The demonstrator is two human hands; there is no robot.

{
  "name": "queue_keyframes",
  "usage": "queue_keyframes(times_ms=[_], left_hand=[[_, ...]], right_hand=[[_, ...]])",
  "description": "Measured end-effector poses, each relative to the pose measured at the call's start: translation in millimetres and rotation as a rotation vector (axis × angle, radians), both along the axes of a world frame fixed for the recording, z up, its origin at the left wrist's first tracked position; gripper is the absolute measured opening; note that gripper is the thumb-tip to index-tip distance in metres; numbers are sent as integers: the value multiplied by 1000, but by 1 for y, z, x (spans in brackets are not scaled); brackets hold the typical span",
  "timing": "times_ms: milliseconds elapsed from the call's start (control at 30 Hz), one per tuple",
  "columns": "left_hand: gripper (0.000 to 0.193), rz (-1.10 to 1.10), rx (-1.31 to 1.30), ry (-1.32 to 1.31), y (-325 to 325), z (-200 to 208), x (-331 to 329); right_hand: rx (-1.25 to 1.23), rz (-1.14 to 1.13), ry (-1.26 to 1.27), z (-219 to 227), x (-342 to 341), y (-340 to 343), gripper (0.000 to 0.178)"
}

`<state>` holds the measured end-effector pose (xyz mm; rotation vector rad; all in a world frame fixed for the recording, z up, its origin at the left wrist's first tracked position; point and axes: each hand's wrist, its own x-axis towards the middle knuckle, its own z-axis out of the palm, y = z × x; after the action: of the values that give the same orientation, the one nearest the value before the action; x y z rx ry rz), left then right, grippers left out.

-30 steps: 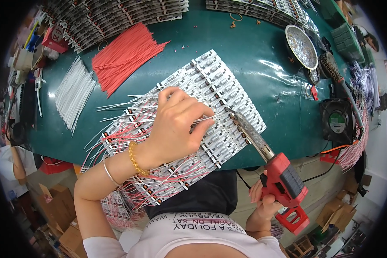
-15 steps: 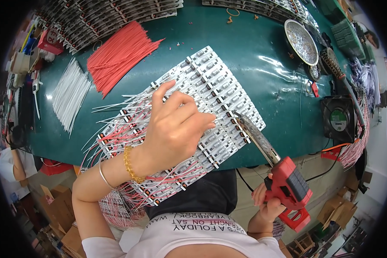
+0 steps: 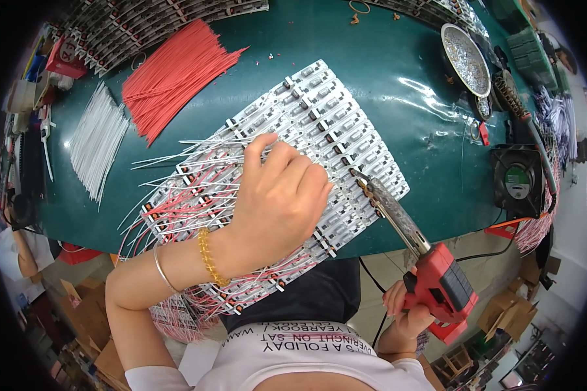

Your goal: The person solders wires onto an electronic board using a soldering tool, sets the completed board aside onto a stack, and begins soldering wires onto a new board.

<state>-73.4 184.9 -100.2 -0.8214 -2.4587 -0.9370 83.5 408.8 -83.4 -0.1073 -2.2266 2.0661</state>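
Boards, pale and ridged with rows of small metal and plastic parts, join into one broad panel point(image 3: 365, 146), which lies aslant on the smooth, glossy green table point(image 3: 378, 72), its near end overhanging the edge above dark cloth. Thin plastic-coated wires point(image 3: 176, 202), red and white, spread in loose tangles from the panel's left half. Over the panel's middle is the left hand point(image 3: 280, 195), back upward, fingers curled and thumb tucked out of sight; whether it pinches anything I cannot tell. Its wrist wears a yellow beaded bracelet point(image 3: 212, 256) and a slim, smooth metal bangle point(image 3: 164, 268).

Off the panel's near right side, the right hand point(image 3: 406, 314) is wrapped round the moulded red-and-black soldering gun point(image 3: 443, 280). The gun's mottled metal barrel slants over the panel's right half, its narrow dark tip close to the boards; contact is too fine to make out.

Left of the panel lie straight white wires point(image 3: 98, 143) and, farther back, a denser red bundle point(image 3: 176, 81). Right of the panel are a round metal dish point(image 3: 447, 55) of glittering crumbs and a square black fan point(image 3: 516, 181).
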Motion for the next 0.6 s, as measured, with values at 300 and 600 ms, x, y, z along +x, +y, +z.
queue_keyframes(times_ms=[300, 600], left_hand=[[16, 4, -20, 20, 0, -3, 1], [16, 12, -26, 28, 1, -4, 2]], right_hand=[[41, 2, -94, -1, 7, 2, 80], [194, -38, 19, -23, 22, 19, 74]])
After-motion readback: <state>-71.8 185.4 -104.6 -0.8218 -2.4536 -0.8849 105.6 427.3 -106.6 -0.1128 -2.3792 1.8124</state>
